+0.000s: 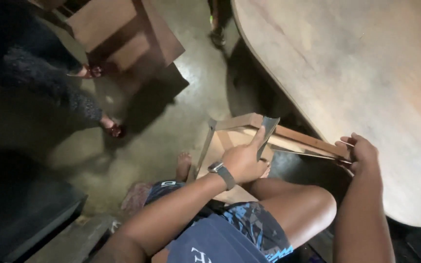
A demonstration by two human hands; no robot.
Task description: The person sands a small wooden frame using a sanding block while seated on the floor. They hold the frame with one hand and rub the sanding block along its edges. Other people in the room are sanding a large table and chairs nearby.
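Two hands work a small wooden frame [249, 131] propped against the bare knees, beside the big round table [356, 78] just beyond the right fingertips. Right hand [361, 153] curls its fingers shut over the frame's far rail, steadying it. Left hand [242, 160], wearing a wristwatch [221, 171], pinches a flat grey sheet [267, 132], likely sandpaper, between thumb and fingers against the near rail. Rubbing goes best, I judge, with even pressure along the rail while the right grip stays firm.
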